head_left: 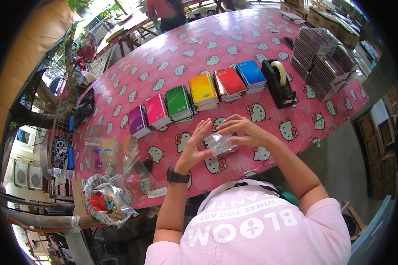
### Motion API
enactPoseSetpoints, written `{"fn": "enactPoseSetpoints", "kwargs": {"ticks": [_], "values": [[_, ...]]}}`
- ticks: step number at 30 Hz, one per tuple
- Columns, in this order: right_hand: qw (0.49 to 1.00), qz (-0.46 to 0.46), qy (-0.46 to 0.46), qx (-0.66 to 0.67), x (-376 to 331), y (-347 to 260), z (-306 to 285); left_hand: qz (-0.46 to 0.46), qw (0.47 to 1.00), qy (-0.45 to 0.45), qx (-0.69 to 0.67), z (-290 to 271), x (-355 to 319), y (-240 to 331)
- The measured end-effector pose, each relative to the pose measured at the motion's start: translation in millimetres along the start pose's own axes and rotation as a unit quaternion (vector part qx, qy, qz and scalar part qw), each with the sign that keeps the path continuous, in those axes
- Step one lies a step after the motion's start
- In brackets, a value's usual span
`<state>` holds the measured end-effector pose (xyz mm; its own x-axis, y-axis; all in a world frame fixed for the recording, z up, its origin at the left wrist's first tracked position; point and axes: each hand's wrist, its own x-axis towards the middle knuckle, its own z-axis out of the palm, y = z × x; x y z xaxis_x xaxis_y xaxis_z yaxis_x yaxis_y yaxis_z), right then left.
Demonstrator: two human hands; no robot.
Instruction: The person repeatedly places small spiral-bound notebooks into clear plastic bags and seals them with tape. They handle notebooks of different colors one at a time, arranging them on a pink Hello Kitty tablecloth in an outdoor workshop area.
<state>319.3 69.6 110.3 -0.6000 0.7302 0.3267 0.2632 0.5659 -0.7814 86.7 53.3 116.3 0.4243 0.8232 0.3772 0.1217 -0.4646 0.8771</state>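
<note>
A small clear plastic packet [221, 143] lies on the table close in front of me, between my two hands. What is inside it is hard to make out through the glare; a dark spiral edge shows at its left side. My left hand [193, 148], with a dark watch on the wrist, has its fingers stretched out and its thumb at the packet's left edge. Over the right side arches my right hand [245, 131], fingers bent and thumb against the plastic. Beyond them stand stacks of spiral notebooks: purple [138, 120], pink [158, 109], green [178, 101], yellow [202, 90], red [229, 81] and blue [251, 73].
A black tape dispenser [278, 84] stands right of the notebooks. Stacked wrapped packs [320, 62] rise at the far right. Loose clear plastic bags [135, 154] lie at the left, near a bag of scraps [106, 201] at the table's edge. Another person [168, 13] sits beyond.
</note>
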Motion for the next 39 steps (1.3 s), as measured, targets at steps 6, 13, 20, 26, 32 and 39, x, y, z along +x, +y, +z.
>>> {"fn": "enactPoseSetpoints", "kwargs": {"ticks": [6,13,20,26,32,39], "values": [[0.993,-0.041,0.030,-0.109,-33,-22,7,0.067,0.964,0.005,0.257,22,-26,-9],[0.975,-0.096,0.175,-0.099,-21,-26,35,0.041,0.975,0.096,0.194,40,-30,-5],[0.984,-0.011,0.152,-0.097,-21,-21,26,0.050,0.978,0.145,0.139,45,-36,-11],[0.972,0.007,0.175,-0.157,-28,-19,40,0.000,0.970,0.212,0.116,57,-34,3],[0.974,0.185,0.129,0.018,6,-23,23,-0.033,0.952,0.296,0.066,56,-17,15],[0.963,0.225,0.087,0.120,15,3,27,0.050,0.894,0.123,0.427,73,-60,12]]}}
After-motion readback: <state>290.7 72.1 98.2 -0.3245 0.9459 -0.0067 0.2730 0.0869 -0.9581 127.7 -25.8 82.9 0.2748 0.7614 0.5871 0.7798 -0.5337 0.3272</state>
